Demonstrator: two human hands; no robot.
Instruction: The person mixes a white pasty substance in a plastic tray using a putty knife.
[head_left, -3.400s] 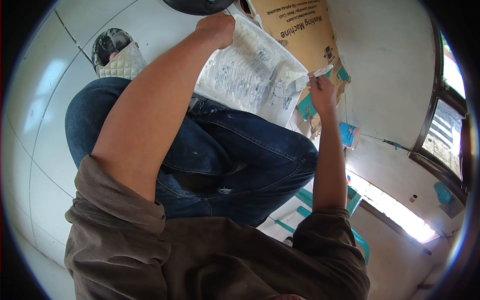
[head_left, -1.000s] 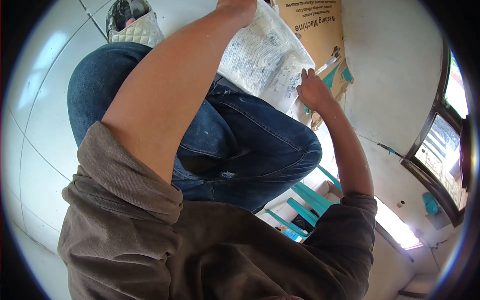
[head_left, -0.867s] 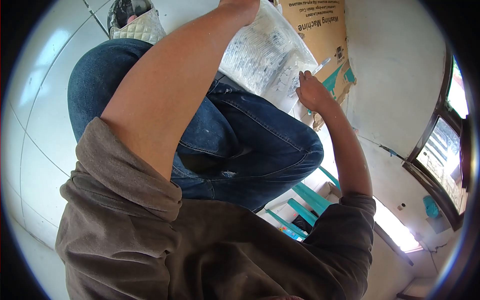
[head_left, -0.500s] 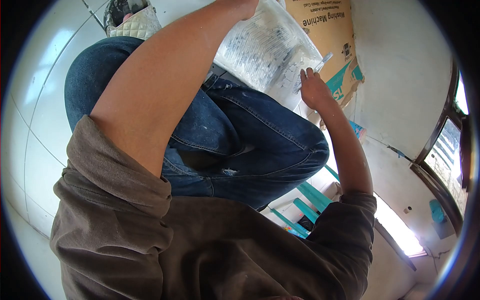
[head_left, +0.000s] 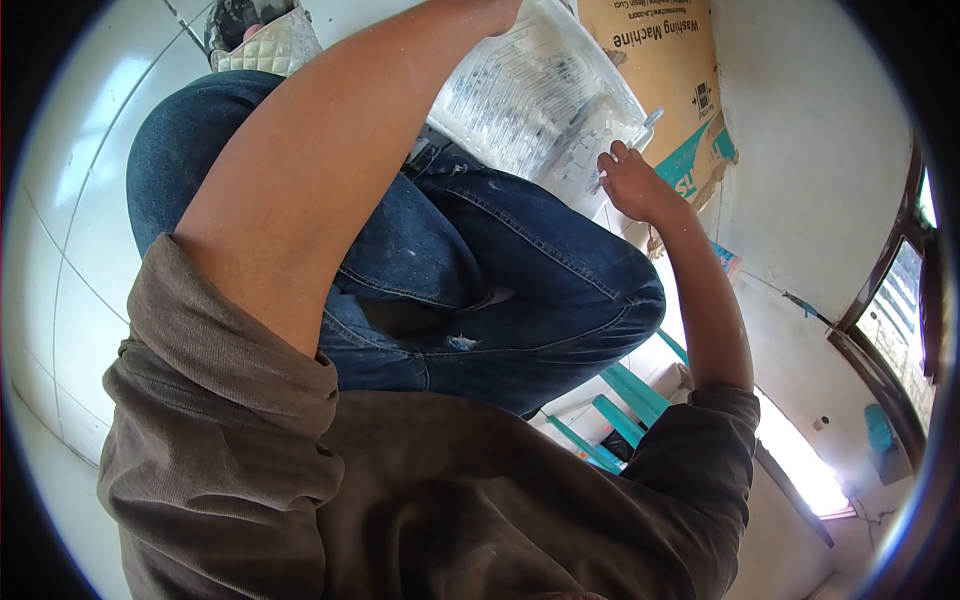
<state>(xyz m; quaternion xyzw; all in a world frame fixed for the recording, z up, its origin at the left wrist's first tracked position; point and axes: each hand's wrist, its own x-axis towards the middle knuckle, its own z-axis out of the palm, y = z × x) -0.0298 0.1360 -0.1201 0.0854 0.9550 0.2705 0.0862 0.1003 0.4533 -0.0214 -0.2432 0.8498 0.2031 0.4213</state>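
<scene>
A white ridged paint tray (head_left: 540, 75), streaked with grey and white residue, lies tilted beyond my legs. Cracked, flaky paint (head_left: 598, 130) covers its right end. My right hand (head_left: 630, 182) is at that end, fingers curled and fingertips close to the flakes. Whatever may be pinched there is too small to make out. At the top edge of the view, my left hand (head_left: 503, 17) is by the tray's far left side. Its fingers are cut off by the frame, so its grip is hidden.
Behind the tray stands a cardboard washing machine box (head_left: 665, 60) against the wall. My bent legs in jeans (head_left: 500, 250) are close in front. A quilted pale item (head_left: 270, 45) sits on the tiled floor at upper left. Green plastic furniture (head_left: 630, 395) is at right.
My right hand has shifted slightly at the tray's right end, its fingers now more curled. The tray and box appear a little further right. My left arm has hardly moved.
</scene>
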